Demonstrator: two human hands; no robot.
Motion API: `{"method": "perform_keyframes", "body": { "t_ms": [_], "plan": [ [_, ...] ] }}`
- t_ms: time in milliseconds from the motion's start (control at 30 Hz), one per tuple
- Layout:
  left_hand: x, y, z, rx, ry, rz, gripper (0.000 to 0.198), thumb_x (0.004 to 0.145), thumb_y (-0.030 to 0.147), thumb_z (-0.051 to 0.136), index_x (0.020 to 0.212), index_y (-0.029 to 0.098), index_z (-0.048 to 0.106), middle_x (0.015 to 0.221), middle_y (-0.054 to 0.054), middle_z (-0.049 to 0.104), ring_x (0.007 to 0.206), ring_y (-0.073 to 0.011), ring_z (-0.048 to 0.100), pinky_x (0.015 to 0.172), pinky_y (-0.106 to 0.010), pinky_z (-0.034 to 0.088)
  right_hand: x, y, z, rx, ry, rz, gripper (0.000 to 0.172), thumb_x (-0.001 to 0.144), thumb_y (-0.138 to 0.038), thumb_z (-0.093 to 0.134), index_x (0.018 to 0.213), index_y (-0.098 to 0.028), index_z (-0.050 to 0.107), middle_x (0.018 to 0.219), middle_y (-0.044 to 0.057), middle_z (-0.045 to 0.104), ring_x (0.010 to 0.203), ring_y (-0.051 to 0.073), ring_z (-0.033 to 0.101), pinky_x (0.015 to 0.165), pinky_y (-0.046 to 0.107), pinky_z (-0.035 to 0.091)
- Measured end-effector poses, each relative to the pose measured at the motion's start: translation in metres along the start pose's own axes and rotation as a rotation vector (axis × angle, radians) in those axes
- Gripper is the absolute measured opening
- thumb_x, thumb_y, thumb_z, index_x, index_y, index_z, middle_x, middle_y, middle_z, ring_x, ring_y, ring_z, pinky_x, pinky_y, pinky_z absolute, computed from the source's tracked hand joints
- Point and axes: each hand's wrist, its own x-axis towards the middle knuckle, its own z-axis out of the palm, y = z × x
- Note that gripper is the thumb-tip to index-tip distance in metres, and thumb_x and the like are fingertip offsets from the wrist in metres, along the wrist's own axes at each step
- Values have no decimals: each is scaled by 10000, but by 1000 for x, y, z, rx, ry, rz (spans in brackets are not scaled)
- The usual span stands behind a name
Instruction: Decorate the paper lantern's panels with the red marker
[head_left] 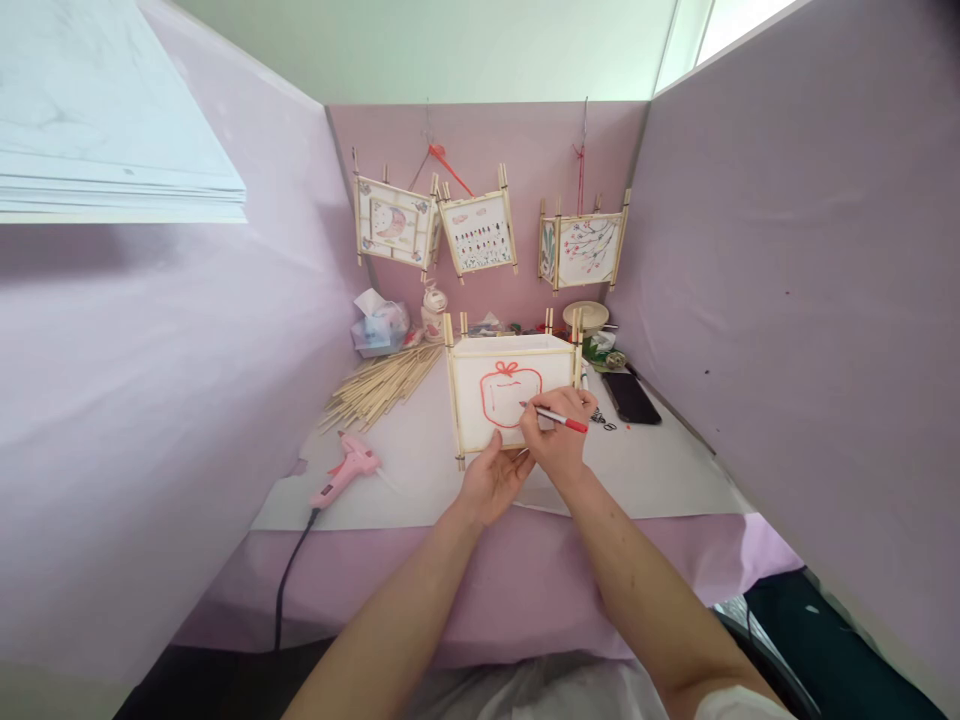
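A box-shaped paper lantern [472,400] with a bamboo-stick frame stands in front of me. Its front panel carries a red drawing: a rounded outline with a bow on top and a few short lines inside. My right hand [559,430] is closed round a red marker [566,421], whose tip is at the panel inside the outline. Below, my left hand [496,480] grips the lantern's lower edge, with the thumb in front and the other fingers partly hidden underneath.
A pink glue gun [349,468] with a black cord lies left, near a pile of bamboo sticks [386,385]. A phone [631,398] and small scissors [604,422] lie right. A tissue pack [381,328] stands behind. Decorated lanterns [480,232] hang at the back wall.
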Motion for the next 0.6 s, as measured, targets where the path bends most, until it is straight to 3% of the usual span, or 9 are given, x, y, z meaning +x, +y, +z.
{"method": "perform_keyframes", "body": {
  "t_ms": [333, 600],
  "plan": [
    [-2, 0, 4, 7, 14, -9, 466, 901, 378, 481, 1254, 76, 520, 1032, -150, 681, 995, -192, 623, 1009, -323, 401, 1, 1, -1, 5, 18, -4, 36, 806, -210, 578, 827, -227, 602, 772, -18, 681, 781, 154, 595, 829, 359, 304],
    [-2, 1, 3, 6, 11, -6, 442, 906, 369, 474, 1238, 82, 533, 1022, -140, 683, 988, -186, 624, 1006, -324, 400, 0, 1, 0, -1, 11, -8, 40, 763, -178, 590, 747, -212, 577, 689, -32, 651, 724, 151, 582, 816, 365, 307]
  ]
}}
